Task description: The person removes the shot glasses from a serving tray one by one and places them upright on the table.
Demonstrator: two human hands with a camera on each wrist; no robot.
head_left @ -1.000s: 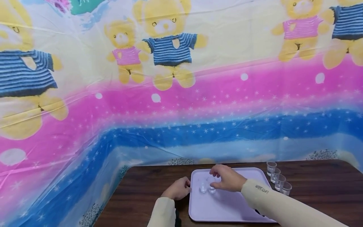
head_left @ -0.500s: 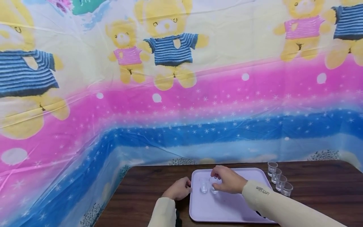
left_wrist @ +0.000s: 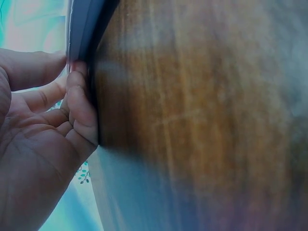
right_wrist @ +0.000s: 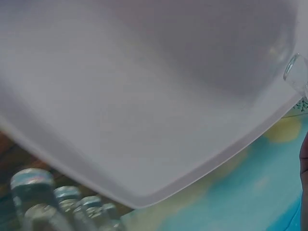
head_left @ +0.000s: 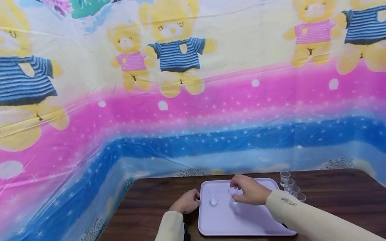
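On the lilac tray (head_left: 250,222) stands a small clear shot glass (head_left: 213,198), near the left side. To its right, my right hand (head_left: 250,190) holds another shot glass (head_left: 233,195) from above between thumb and fingers; part of it is hidden behind them. Only that glass (right_wrist: 297,76) and a sliver of the right hand (right_wrist: 304,178) show at the edge of the right wrist view. My left hand (head_left: 186,201) is at the tray's left edge. In the left wrist view, the thumb and fingers of the left hand (left_wrist: 43,120) pinch the tray rim (left_wrist: 86,29).
Just right of the tray, several more shot glasses (head_left: 288,184) stand in a slanting row on the dark wooden table (head_left: 340,201). Behind the table hangs a bear-print cloth (head_left: 187,134). The right forearm (head_left: 301,211) reaches across the tray's right side.
My right hand has shifted right with its shot glass, widening the gap from the one at the left. My left hand stays at the tray edge. The view has shifted slightly.
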